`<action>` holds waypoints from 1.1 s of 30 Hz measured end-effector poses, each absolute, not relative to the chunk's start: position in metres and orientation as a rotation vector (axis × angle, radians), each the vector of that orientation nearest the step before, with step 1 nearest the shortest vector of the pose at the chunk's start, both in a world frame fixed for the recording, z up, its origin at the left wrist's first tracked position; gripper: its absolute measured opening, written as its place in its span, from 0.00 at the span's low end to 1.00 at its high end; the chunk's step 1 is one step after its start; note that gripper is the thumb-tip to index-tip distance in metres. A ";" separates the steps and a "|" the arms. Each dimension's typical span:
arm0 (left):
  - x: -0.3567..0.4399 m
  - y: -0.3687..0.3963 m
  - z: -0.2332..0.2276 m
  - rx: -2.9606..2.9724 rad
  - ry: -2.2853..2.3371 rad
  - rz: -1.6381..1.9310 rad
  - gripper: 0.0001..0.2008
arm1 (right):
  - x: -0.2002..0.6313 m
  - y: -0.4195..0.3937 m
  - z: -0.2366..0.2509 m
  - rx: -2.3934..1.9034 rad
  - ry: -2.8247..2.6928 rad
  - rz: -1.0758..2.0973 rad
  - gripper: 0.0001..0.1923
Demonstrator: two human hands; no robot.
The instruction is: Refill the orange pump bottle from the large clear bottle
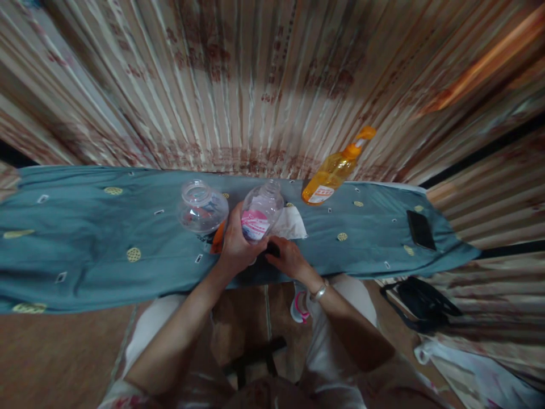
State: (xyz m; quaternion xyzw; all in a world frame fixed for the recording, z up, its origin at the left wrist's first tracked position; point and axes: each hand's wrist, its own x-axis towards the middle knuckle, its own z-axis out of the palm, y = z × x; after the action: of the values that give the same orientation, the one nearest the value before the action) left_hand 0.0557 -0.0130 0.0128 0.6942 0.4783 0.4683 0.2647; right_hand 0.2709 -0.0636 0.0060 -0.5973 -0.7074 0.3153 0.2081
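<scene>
A clear, uncapped plastic bottle (263, 205) with a pink and white label is gripped by my left hand (238, 241), its neck tilted away from me. My right hand (290, 258) is closed close to the bottle's base, around a small dark object (272, 249) whose kind I cannot make out. Just left of my left hand stands a clear round jar (201, 207) with a wide open mouth. Between jar and hand an orange item (217, 238) shows, mostly covered. A white cloth or tissue (293, 223) lies behind my right hand.
A pump bottle (330, 177) of orange liquid stands at the back of the teal-covered table (93, 227). A black phone (421, 229) lies toward the right end. Patterned curtains (255, 85) hang behind. A black bag (421, 304) is low on the right.
</scene>
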 end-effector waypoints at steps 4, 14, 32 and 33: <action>0.058 -0.014 0.012 1.871 1.255 1.277 0.53 | 0.263 -0.062 -0.004 -1.598 -1.986 0.836 0.20; 0.060 -0.015 0.019 1.804 1.232 1.268 0.54 | 0.300 -0.062 0.015 -1.521 -1.807 0.883 0.19; 0.095 0.006 -0.025 1.835 1.033 1.284 0.63 | 0.278 -0.038 0.035 -1.209 -1.114 1.286 0.46; 0.096 0.007 -0.027 1.838 1.025 1.292 0.65 | 0.279 -0.036 0.033 -1.190 -1.106 1.296 0.45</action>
State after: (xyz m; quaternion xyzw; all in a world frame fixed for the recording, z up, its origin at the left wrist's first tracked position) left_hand 0.0959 0.0075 -0.0274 0.7026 0.3920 0.4939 0.3298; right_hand 0.2788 -0.0364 0.0330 -0.4937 -0.4585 0.5376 0.5070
